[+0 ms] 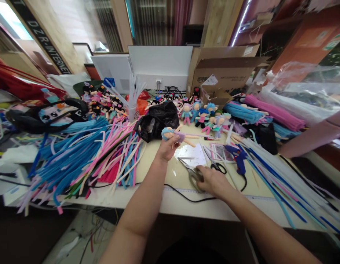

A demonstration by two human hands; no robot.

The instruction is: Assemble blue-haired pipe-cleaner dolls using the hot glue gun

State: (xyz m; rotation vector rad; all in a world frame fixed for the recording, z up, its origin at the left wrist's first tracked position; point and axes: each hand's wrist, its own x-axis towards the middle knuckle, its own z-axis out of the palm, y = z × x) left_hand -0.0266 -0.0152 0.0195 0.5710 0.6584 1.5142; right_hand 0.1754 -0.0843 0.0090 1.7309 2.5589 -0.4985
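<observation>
My left hand (167,148) is closed around a small fuzzy doll (168,133) with blue hair, a pale face and a lilac body, tilted on its side above the table. My right hand (212,180) is closed at the handles of grey-handled scissors (188,167), whose blades point away to the left over a white sheet (192,154). Just beyond that hand lies a second pair of scissors (219,167) with black handles. To its right rests a blue glue gun (238,158) with its cord.
Bundles of blue stems (73,150) and pink stems (114,146) cover the left. Finished dolls (204,115) stand at the back near a black plastic bag (161,119) and a cardboard box (225,69). White stems (271,172) lie right. A black cable (183,197) crosses the front.
</observation>
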